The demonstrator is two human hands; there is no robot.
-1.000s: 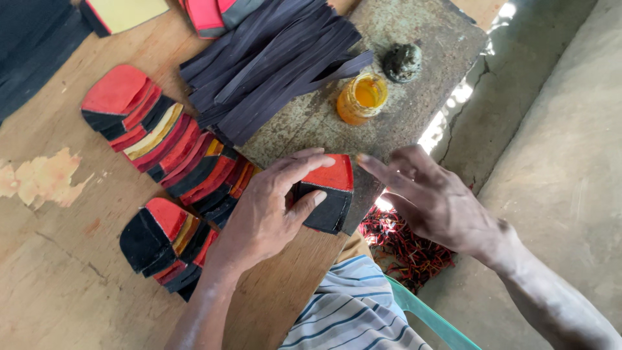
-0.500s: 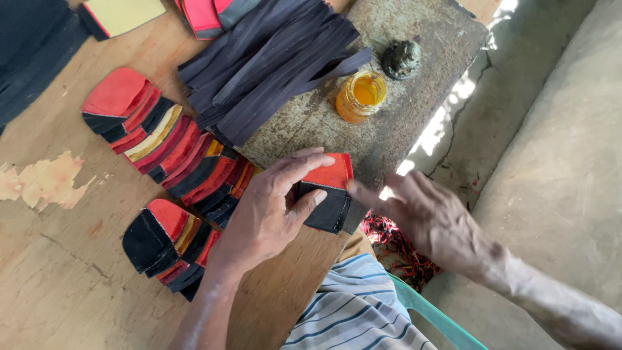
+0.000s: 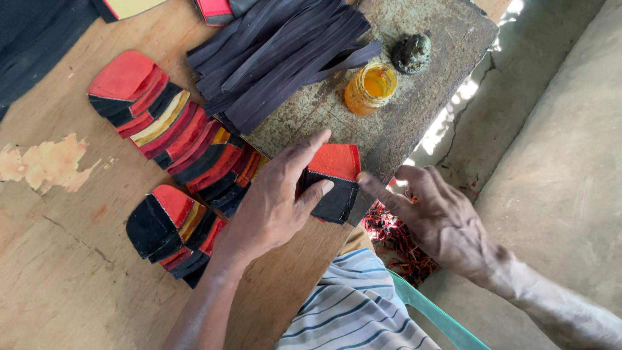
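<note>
The left hand (image 3: pixel 275 201) pinned a red-and-black piece (image 3: pixel 332 181) flat at the table's (image 3: pixel 52 259) near edge, thumb and fingers clamped on it — the right hand (image 3: pixel 440 220) held nothing, fingers loose, forefinger touching its side. Gluing looked next, calling for a reach to the glue jar (image 3: pixel 369 87).
</note>
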